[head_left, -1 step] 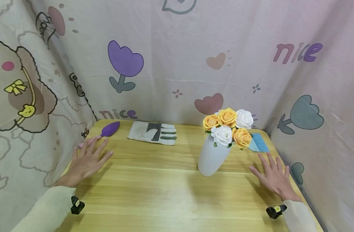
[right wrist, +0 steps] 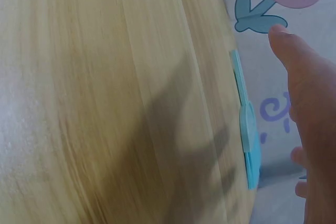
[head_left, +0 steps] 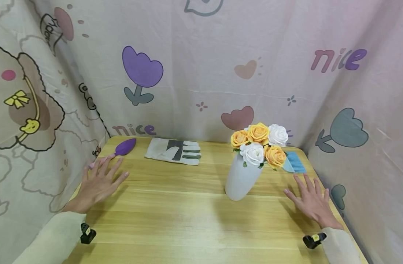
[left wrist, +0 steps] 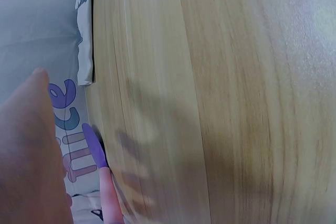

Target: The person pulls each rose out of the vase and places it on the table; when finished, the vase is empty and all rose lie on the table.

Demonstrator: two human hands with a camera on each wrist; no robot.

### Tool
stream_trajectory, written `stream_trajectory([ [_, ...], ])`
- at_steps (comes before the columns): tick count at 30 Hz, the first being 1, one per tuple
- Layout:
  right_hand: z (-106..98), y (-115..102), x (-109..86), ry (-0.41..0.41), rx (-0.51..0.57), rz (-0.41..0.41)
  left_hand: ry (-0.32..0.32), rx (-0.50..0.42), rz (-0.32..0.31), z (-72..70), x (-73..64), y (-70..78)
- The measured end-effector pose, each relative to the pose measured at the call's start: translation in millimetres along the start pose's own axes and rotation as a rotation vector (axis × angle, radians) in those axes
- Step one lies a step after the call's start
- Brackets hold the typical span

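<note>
A table (head_left: 188, 223) bears a trowel (head_left: 126, 147), glove (head_left: 173, 151), vase (head_left: 242, 179) and blue object (head_left: 295, 162).

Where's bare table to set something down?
Biggest patch: front middle of the table, between left hand and right hand, nearer than glove and vase. Another: between glove and vase. Crowded: back right, where flowers overlap the blue comb-like tool in the head view; back left, purple trowel, partly overlapped there by the left hand.
</note>
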State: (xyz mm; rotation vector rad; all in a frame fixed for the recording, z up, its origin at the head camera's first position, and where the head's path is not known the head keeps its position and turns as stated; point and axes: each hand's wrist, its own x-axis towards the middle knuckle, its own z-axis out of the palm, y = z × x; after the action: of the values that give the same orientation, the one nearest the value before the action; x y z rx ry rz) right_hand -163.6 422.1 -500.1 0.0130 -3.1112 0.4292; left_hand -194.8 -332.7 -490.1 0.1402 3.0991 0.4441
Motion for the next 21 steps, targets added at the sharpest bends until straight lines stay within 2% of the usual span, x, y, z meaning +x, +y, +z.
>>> stream_trajectory([
  [8, -1, 1, -0.6, 0.044, -0.004, -0.017, -0.021, -0.008, 0.004, -2.1, 0.1, 3.0],
  [12, -3, -4, 0.9, 0.069, 0.029, -0.047, 0.023, -0.013, 0.044, -3.1, 2.6, 6.4],
  [16, -7, -13, 3.4, 0.075, 0.124, -0.085, 0.083, -0.016, 0.104, -4.5, 8.3, 16.9],
  [21, -12, -29, 10.9, 0.073, 0.287, -0.131, 0.126, -0.053, 0.169, -8.7, 16.0, 39.0],
])
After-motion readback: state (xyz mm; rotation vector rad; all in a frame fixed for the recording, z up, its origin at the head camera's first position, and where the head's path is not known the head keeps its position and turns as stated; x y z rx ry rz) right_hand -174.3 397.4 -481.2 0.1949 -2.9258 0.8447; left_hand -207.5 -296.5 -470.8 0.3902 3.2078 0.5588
